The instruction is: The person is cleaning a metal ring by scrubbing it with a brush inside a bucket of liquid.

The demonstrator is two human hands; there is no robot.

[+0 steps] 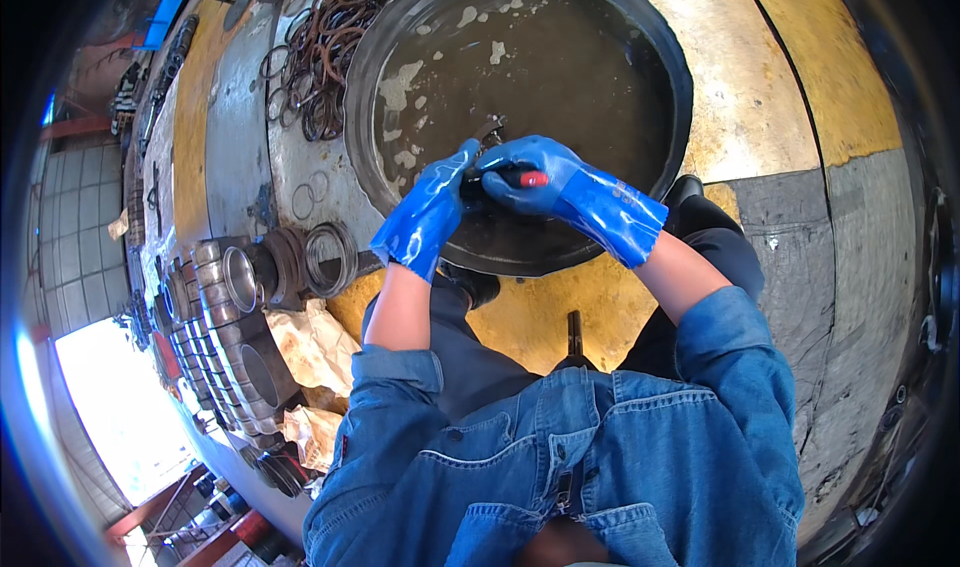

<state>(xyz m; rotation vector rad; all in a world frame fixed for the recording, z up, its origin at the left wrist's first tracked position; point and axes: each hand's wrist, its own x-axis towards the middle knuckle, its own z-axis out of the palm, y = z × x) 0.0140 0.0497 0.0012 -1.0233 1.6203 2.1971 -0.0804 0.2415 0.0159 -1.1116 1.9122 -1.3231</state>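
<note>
Both my hands wear long blue rubber gloves and meet over the near part of a wide round tub of murky brown liquid. My right hand is closed around a tool with a red-and-black handle; its working end is hidden. Close beside it, my left hand has its fingers curled round something dark, mostly covered by the gloves. A small dark curved piece sticks out beyond the fingertips; I cannot tell which hand holds it. Pale foam floats on the liquid.
Rusty metal rings lie heaped left of the tub, with thin loose rings nearer me. Stacked metal cylinders, wire-like coils and crumpled brown paper stand at the left. My legs straddle the yellow floor plate.
</note>
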